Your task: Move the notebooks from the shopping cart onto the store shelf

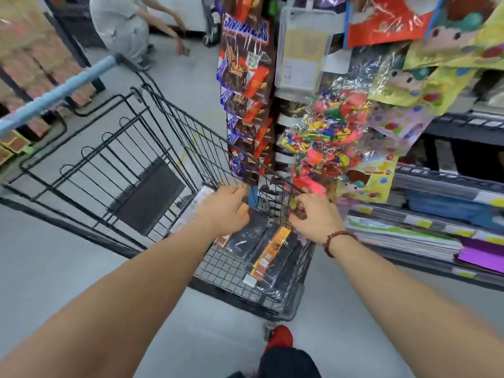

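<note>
A black wire shopping cart (152,132) stands in the aisle with several wrapped notebooks (272,257) lying in its front end, dark covers with orange bands. My left hand (223,211) reaches down into the cart over the notebooks, fingers spread, holding nothing that I can see. My right hand (316,216), with a bead bracelet at the wrist, hovers at the cart's right rim, fingers apart and bent. The store shelf (420,222) with stacked notebooks and paper pads lies low on the right.
A hanging strip of chocolate bags (245,85) and bags of coloured balloons (330,137) hang just beyond the cart's front. Another person crouches at the far end of the aisle (122,25). Boxed goods fill the left shelving (32,58). My red shoe (279,336) is below the cart.
</note>
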`<move>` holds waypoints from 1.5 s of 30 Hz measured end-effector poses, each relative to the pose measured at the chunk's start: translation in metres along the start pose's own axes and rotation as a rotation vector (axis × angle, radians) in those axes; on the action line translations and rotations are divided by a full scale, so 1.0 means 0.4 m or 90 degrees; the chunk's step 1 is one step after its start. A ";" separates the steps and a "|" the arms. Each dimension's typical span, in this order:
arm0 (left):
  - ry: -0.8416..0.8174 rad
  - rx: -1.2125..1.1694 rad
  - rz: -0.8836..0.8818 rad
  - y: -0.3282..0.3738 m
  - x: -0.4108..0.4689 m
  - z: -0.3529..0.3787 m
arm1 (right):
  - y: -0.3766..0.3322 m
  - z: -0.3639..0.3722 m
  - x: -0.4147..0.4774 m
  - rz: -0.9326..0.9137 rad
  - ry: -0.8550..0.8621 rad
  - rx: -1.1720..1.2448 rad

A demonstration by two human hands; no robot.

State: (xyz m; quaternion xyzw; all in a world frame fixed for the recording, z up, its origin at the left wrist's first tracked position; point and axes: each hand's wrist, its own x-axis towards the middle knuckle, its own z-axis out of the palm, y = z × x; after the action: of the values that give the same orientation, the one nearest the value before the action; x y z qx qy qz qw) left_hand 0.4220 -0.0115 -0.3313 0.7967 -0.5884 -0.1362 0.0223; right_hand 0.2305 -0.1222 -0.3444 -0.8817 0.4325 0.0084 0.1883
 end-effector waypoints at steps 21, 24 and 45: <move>-0.264 -0.397 -0.174 -0.198 0.255 0.487 | 0.034 0.565 0.175 0.718 -0.083 0.428; -0.298 -0.454 -0.204 -0.206 0.259 0.534 | 0.032 0.607 0.180 0.765 -0.063 0.437; -0.376 -0.657 -0.347 -0.195 0.207 0.564 | -0.089 0.621 0.120 0.699 0.209 0.794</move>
State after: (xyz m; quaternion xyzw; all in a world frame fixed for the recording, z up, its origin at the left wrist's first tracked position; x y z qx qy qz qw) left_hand 0.4621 -0.0374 -0.5795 0.7333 -0.2059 -0.6150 0.2041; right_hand 0.3244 -0.0547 -0.5721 -0.2712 0.7467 -0.2693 0.5444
